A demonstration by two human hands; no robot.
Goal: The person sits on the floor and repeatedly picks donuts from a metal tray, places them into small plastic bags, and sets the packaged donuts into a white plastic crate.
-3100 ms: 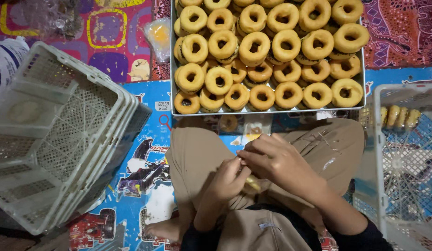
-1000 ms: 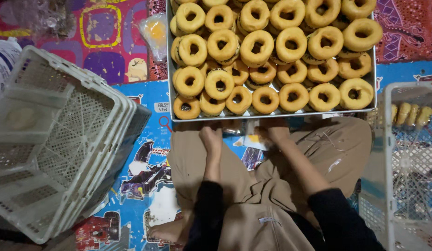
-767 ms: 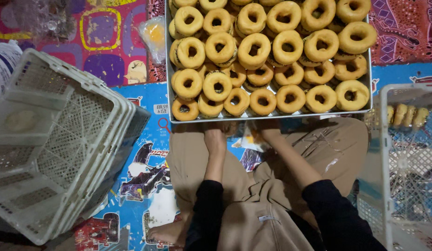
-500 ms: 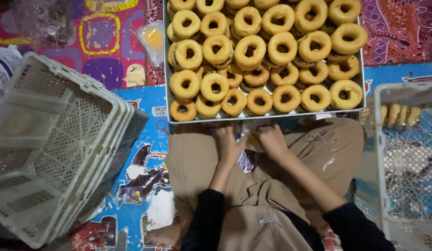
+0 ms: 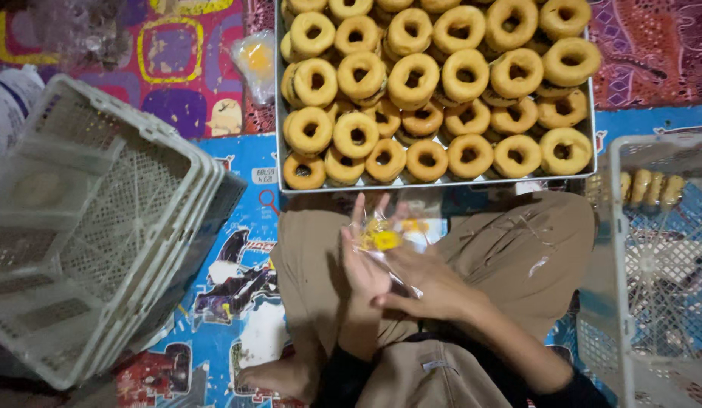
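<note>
I sit cross-legged in tan trousers, and both hands meet over my lap on a clear plastic bag (image 5: 388,245) with a yellow print. My left hand (image 5: 362,261) lies flat behind the bag with its fingers stretched upward. My right hand (image 5: 426,283) pinches the bag's lower edge from the right. Just beyond my knees lies a metal tray (image 5: 279,162) piled with several golden ring doughnuts (image 5: 411,83).
A stack of white perforated plastic crates (image 5: 101,227) leans at the left. Another white crate (image 5: 653,264) at the right holds a few wrapped doughnuts (image 5: 649,189). A small clear bag (image 5: 254,60) lies left of the tray. A colourful patterned mat covers the floor.
My hands were reaching down near the tray's front edge. They have drawn back over my lap and now hold up a clear plastic bag.
</note>
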